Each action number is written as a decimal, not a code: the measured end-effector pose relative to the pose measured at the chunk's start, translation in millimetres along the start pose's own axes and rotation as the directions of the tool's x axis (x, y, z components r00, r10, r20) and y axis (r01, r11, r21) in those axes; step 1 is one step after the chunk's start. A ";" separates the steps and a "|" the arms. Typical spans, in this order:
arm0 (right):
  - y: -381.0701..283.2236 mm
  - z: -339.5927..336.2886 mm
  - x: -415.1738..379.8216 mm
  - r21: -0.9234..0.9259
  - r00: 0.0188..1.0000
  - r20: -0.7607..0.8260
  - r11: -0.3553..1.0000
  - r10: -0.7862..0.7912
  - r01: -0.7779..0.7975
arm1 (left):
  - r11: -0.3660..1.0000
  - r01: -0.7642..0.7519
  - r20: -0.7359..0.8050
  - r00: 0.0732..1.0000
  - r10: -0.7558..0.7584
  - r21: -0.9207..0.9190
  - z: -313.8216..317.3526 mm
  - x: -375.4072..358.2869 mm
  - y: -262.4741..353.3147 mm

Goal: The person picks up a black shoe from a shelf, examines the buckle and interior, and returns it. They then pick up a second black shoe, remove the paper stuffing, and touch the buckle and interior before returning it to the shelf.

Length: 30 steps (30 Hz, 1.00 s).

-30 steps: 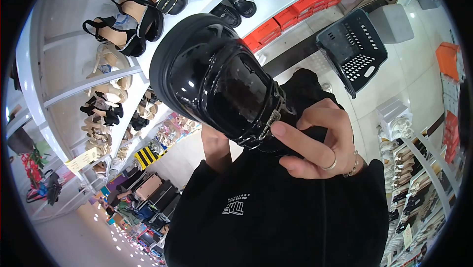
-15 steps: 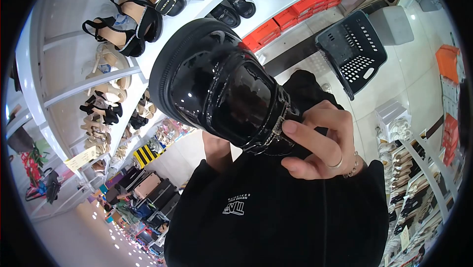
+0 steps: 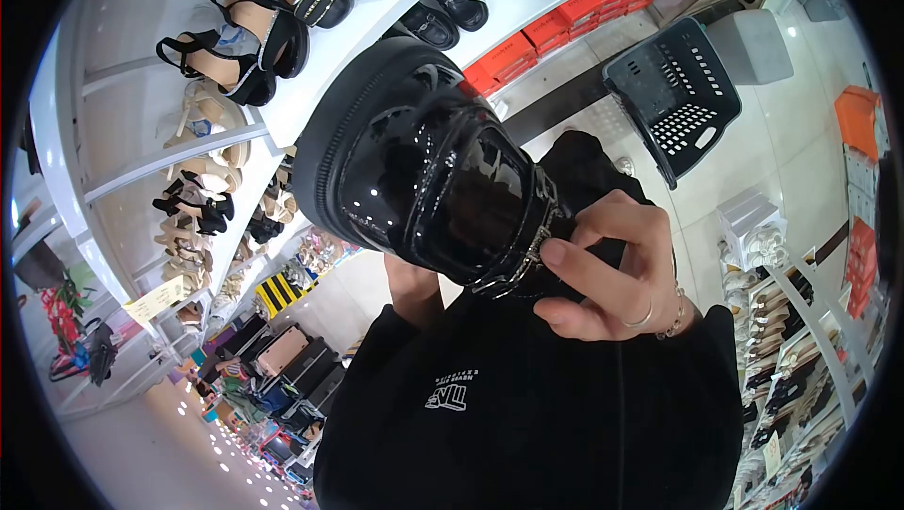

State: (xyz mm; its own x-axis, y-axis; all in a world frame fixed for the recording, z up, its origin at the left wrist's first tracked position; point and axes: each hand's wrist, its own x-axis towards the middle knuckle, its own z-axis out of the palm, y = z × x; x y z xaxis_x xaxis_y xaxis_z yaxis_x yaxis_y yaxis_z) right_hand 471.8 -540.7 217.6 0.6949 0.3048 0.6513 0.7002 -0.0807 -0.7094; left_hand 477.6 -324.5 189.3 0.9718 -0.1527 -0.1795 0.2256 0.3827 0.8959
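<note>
A glossy black shoe (image 3: 414, 171) with a thick sole is held up close to the camera, its toe towards the upper left. A metal chain (image 3: 527, 256) with small shiny links crosses its upper. My left hand (image 3: 412, 282) is under and behind the shoe, holding it up; only the wrist and part of the palm show, and the fingers are hidden. My right hand (image 3: 612, 270), with a ring and a bracelet, has its fingers bent at the chain, a fingertip touching it. The shoe's heel end is hidden near this hand.
Black heeled shoes (image 3: 282, 20) and loafers (image 3: 443, 16) stand on white shelves (image 3: 377, 11). Orange boxes (image 3: 546, 34) lie below. A dark plastic basket (image 3: 673, 96) is on the floor at the upper right. More shoe racks (image 3: 800, 350) stand at the right; suitcases (image 3: 282, 350) are at the lower left.
The shoe has shifted slightly right and tilted a little, with its toe moving from the left. My right hand's fingers stay at the chain.
</note>
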 end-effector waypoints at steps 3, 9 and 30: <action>1.0 1.8 -2.2 0.004 1.000 -0.008 1.000 -0.011 0.011 | 1.000 -0.001 -0.005 1.000 0.001 0.007 -0.3 1.5 -0.2; -1.2 4.3 -3.5 -0.013 0.999 -0.038 0.999 0.036 -0.037 | 1.000 -0.010 -0.008 1.000 0.010 0.018 5.0 -3.0 -0.8; -8.2 4.3 -9.6 -0.117 0.990 -0.098 0.986 0.104 -0.115 | 0.997 -0.059 -0.039 0.997 0.061 0.044 14.7 -8.3 9.2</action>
State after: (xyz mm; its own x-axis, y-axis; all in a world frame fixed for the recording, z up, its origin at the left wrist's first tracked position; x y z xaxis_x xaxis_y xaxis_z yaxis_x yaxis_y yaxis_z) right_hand 458.7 -538.8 216.0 0.7765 0.2005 0.5973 0.6299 -0.2256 -0.7432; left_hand 470.7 -333.1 205.0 0.9857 -0.0932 -0.1405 0.1645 0.3507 0.9219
